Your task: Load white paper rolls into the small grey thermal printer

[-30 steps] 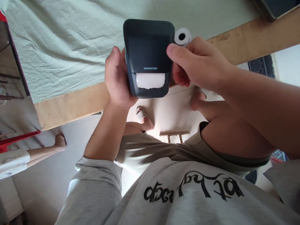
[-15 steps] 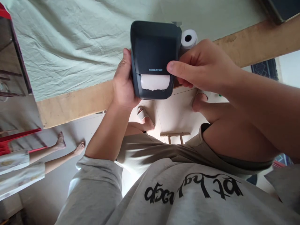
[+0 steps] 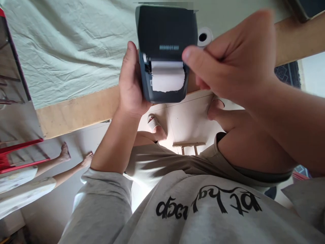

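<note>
My left hand [image 3: 132, 84] is closed around the left side of a dark label printer [image 3: 169, 97], its thumb pointing up along the edge. The printer's lid [image 3: 165, 30] is partly lifted, with a gap at its front. A strip of white paper [image 3: 167, 76] with a torn edge hangs out of that gap. My right hand [image 3: 233, 61], slightly blurred, pinches the lid's lower right corner, thumb on top and the other fingers partly hidden behind. Just beyond this hand stands a white paper roll [image 3: 205, 36] with a dark core, partly covered.
A pale green cloth [image 3: 76, 51] covers the table, whose bare wooden edge [image 3: 78, 110] faces me. At the far right corner lies a dark flat object [image 3: 308, 10]. On the left are another person's legs [image 3: 61, 174] and a red stool [image 3: 22, 149].
The printer's lid was closed and is now raised at the front, showing more of the paper. My right hand has moved up with the lid; my left hand keeps its hold.
</note>
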Available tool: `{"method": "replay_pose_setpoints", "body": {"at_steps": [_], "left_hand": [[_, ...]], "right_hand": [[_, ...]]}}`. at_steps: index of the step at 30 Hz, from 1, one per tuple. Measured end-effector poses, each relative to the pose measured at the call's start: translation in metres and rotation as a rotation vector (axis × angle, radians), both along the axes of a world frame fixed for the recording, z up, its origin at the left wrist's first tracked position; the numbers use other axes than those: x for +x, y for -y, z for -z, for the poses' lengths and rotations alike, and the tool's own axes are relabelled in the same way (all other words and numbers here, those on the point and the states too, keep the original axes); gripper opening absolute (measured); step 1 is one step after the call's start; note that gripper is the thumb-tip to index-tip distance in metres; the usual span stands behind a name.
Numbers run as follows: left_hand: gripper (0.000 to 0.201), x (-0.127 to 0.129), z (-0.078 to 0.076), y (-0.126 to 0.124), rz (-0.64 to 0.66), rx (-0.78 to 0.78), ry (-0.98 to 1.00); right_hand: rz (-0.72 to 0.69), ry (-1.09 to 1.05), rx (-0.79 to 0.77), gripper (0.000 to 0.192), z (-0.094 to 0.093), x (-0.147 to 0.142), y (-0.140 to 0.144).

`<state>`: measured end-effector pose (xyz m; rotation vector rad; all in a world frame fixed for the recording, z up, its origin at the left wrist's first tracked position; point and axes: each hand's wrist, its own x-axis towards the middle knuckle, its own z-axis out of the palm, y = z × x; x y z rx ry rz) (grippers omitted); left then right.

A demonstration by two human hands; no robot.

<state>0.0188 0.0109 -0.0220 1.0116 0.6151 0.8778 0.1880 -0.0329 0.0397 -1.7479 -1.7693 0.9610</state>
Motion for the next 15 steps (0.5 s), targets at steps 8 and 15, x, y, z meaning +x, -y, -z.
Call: {"method": "replay_pose_setpoints", "body": {"at_steps": [8,15], "left_hand": [[0.052,0.003,0.002,0.001,-0.053,0.008,0.101],[0.053,0.002,-0.002,0.003,-0.052,0.017,0.035]], "right_hand": [[0.022,-0.329,0.543,0.076,0.007,0.001,-0.005],[-0.118,0.132,0.404,0.046,0.008,0.006,-0.007]]}}
